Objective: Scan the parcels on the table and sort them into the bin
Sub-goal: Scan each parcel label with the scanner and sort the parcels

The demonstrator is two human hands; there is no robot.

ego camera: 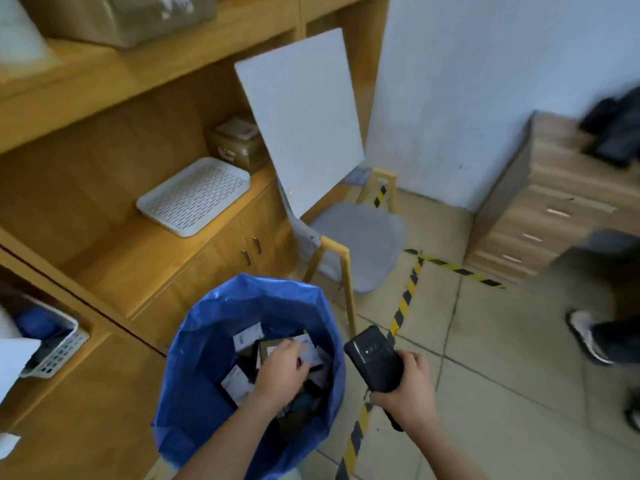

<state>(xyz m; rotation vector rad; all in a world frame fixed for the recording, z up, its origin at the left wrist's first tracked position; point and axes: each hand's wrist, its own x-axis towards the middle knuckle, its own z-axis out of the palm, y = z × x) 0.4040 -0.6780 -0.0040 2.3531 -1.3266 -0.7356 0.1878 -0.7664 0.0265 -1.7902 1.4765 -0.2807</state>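
Shelf, far left: a white slotted tray point(194, 197) lies on the wooden shelf point(104, 258), well apart from the work.
Bin: the blue-lined bin point(194, 358) stands on the floor below you, left of centre. Its mouth faces up, and labelled parcels point(239, 382) are heaped inside.
Left hand: your left hand point(282, 372) reaches down inside the bin's mouth, palm down, with its fingers bent over a dark parcel point(268, 351) that bears a white label. Blur hides whether the fingers clamp the parcel or only touch it, so you cannot tell.
Key relation: the dark parcel lies directly under your left fingertips, below the rim and on top of the heap. Its long axis is too blurred to read. Judged from this, the drop needs no more reach, only a straight lift out.
Scanner: the black scanner point(372, 358) sits just outside the bin's right rim, its long axis tilted up and to the left.
Right hand: your right hand point(410, 389) is wrapped tight round the scanner's grip and does not touch the bin.
Nearer hand: your left hand is nearer the parcels, and your right is occupied.
Surface: it is out of view, so any parcels left on it cannot be counted.
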